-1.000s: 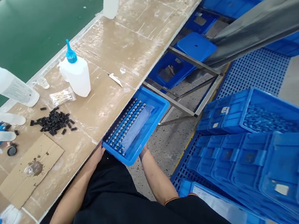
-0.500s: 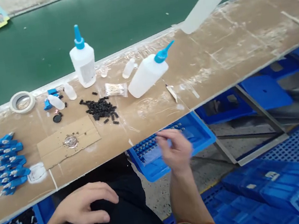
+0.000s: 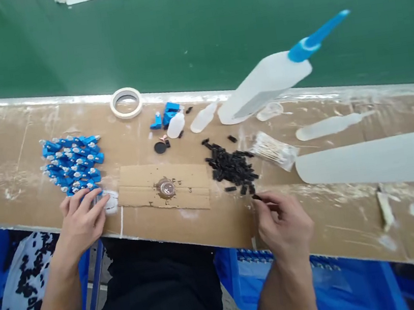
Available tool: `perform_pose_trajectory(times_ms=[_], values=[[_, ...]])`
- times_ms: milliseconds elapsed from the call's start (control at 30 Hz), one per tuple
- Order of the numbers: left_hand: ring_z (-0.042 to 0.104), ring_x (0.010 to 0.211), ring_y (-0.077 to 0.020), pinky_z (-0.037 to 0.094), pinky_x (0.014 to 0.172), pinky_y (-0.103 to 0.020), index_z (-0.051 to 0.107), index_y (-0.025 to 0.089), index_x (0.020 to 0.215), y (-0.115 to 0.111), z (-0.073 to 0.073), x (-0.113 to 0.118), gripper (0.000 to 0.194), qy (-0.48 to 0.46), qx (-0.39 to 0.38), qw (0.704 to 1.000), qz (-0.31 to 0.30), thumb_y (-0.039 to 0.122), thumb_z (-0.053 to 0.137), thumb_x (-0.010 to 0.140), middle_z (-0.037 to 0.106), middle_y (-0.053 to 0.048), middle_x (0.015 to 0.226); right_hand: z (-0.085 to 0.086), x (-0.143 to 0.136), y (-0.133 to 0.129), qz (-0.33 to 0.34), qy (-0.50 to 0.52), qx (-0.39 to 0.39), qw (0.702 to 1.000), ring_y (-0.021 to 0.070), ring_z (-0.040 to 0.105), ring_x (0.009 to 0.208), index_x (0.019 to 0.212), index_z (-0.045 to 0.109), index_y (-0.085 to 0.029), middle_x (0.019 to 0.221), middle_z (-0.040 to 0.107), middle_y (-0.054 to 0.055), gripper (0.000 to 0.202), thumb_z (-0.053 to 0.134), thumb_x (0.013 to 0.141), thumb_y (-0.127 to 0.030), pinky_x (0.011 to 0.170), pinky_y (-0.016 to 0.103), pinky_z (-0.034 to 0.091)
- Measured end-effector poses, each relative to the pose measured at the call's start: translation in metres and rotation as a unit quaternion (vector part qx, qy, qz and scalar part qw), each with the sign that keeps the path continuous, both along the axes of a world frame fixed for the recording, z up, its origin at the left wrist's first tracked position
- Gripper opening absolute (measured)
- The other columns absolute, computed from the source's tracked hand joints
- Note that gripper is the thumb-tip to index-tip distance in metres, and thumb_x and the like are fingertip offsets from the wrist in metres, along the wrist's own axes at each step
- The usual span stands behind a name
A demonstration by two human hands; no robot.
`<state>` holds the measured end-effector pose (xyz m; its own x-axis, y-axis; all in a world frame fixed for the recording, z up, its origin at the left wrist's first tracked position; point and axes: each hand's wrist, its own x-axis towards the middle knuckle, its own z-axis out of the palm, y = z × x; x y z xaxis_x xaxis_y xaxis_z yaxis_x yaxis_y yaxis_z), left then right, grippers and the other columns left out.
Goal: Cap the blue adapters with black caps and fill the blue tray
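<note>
My left hand [image 3: 83, 221] lies at the front edge of a cluster of blue plastic parts [image 3: 73, 161] with whitish tips. Its fingers are bent a little and spread, the fingertips touching the nearest parts; no held part shows. With thumb and forefinger, my right hand [image 3: 283, 221] pinches a small black plastic piece [image 3: 256, 197] at the near side of a pile of black pieces [image 3: 231, 166]. Between the hands rests a cardboard sheet [image 3: 141, 177] bearing a small round clear blob or dish [image 3: 166, 188] with dark specks around it.
A roll of tape [image 3: 126, 103], small white bottles [image 3: 176, 125], a round black cap [image 3: 160, 147] and a bag of cotton swabs [image 3: 273, 149] lie behind. Large glue bottles [image 3: 266, 82] stand at the right. Blue bins [image 3: 230, 280] sit below the table's front edge.
The view has swung left. My left hand has gone from over my lap to the blue parts. The right has moved from above the bin to the black pile and taken a piece.
</note>
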<state>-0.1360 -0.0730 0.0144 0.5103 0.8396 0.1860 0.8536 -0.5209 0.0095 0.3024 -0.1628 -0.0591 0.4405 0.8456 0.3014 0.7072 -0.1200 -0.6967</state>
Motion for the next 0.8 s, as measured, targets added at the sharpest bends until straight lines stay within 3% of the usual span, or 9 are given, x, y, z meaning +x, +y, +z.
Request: perform_pose_trajectory(times_ms=[133, 233, 333, 400, 467, 567, 667, 733, 800], values=[[0.065, 0.111, -0.0260, 0.040, 0.099, -0.042, 0.072, 0.028, 0.115, 0.005, 0.000, 0.002, 0.027, -0.056, 0.059, 0.997, 0.014, 0.019, 0.068, 0.089, 0.073, -0.007, 0.118, 0.013, -0.017, 0.013, 0.002, 0.077, 0.131, 0.988, 0.0234, 0.073, 0.081, 0.096, 0.072, -0.022, 0.088, 0.074, 0.006, 0.016, 0.078, 0.083, -0.029, 0.074, 0.040, 0.061], [0.067, 0.108, -0.0260, 0.041, 0.096, -0.041, 0.071, 0.025, 0.115, 0.012, 0.001, 0.001, 0.027, -0.066, 0.119, 0.988, 0.067, 0.028, 0.073, 0.089, 0.072, -0.009, 0.115, 0.041, -0.028, 0.038, 0.069, 0.066, 0.201, 0.975, 0.0216, 0.072, 0.076, 0.089, 0.070, -0.024, 0.083, 0.072, 0.003, 0.018, 0.083, 0.078, -0.019, 0.070, 0.038, 0.060], [0.066, 0.109, -0.0282, 0.037, 0.098, -0.043, 0.070, 0.024, 0.118, 0.020, -0.001, 0.005, 0.028, -0.025, 0.121, 0.991, 0.060, 0.033, 0.073, 0.091, 0.074, -0.008, 0.113, 0.073, -0.029, 0.071, 0.205, -0.023, 0.140, 0.968, 0.0205, 0.072, 0.080, 0.085, 0.067, -0.026, 0.088, 0.073, 0.003, 0.012, 0.076, 0.084, -0.017, 0.072, 0.036, 0.059], [0.066, 0.108, -0.0282, 0.036, 0.098, -0.044, 0.068, 0.022, 0.119, 0.024, -0.004, 0.009, 0.027, -0.014, 0.126, 0.991, 0.052, 0.030, 0.070, 0.093, 0.076, -0.008, 0.108, 0.084, -0.024, 0.090, 0.278, -0.082, 0.067, 0.955, 0.0205, 0.071, 0.085, 0.085, 0.066, -0.026, 0.090, 0.074, 0.003, 0.009, 0.067, 0.091, -0.019, 0.076, 0.036, 0.058], [0.067, 0.105, -0.0280, 0.038, 0.097, -0.044, 0.068, 0.021, 0.116, 0.026, -0.009, 0.012, 0.022, -0.027, 0.131, 0.990, 0.048, 0.024, 0.068, 0.094, 0.076, -0.008, 0.102, 0.082, -0.017, 0.100, 0.290, -0.110, 0.023, 0.950, 0.0206, 0.070, 0.085, 0.084, 0.065, -0.025, 0.089, 0.074, 0.004, 0.011, 0.062, 0.094, -0.020, 0.077, 0.035, 0.056], [0.068, 0.099, -0.0281, 0.042, 0.094, -0.045, 0.069, 0.023, 0.108, 0.026, -0.015, 0.013, 0.017, -0.064, 0.132, 0.989, 0.036, 0.020, 0.071, 0.092, 0.076, -0.006, 0.096, 0.065, -0.010, 0.098, 0.263, -0.114, -0.015, 0.958, 0.0197, 0.067, 0.082, 0.082, 0.062, -0.023, 0.086, 0.071, 0.003, 0.012, 0.062, 0.094, -0.019, 0.073, 0.034, 0.054], [0.070, 0.095, -0.0272, 0.048, 0.093, -0.047, 0.070, 0.025, 0.105, 0.025, -0.013, 0.017, 0.020, -0.185, 0.124, 0.974, 0.037, 0.019, 0.077, 0.087, 0.076, -0.005, 0.095, 0.045, -0.012, 0.085, 0.268, -0.106, -0.055, 0.956, 0.0194, 0.067, 0.083, 0.082, 0.062, -0.023, 0.087, 0.071, 0.004, 0.014, 0.060, 0.094, -0.016, 0.073, 0.033, 0.054], [0.071, 0.092, -0.0257, 0.054, 0.088, -0.046, 0.070, 0.027, 0.105, 0.029, -0.005, 0.027, 0.028, -0.340, 0.101, 0.935, 0.033, 0.021, 0.081, 0.081, 0.074, -0.003, 0.094, 0.036, -0.017, 0.078, 0.279, -0.106, -0.072, 0.952, 0.0206, 0.068, 0.085, 0.083, 0.064, -0.023, 0.090, 0.072, 0.005, 0.015, 0.058, 0.095, -0.017, 0.075, 0.035, 0.055], [0.070, 0.090, -0.0237, 0.057, 0.081, -0.043, 0.071, 0.029, 0.108, 0.038, 0.010, 0.044, 0.035, -0.481, 0.071, 0.873, 0.016, 0.021, 0.083, 0.076, 0.073, -0.001, 0.094, 0.032, -0.020, 0.073, 0.290, -0.100, -0.072, 0.949, 0.0214, 0.069, 0.087, 0.084, 0.067, -0.023, 0.093, 0.074, 0.006, 0.015, 0.059, 0.096, -0.019, 0.076, 0.036, 0.056]])
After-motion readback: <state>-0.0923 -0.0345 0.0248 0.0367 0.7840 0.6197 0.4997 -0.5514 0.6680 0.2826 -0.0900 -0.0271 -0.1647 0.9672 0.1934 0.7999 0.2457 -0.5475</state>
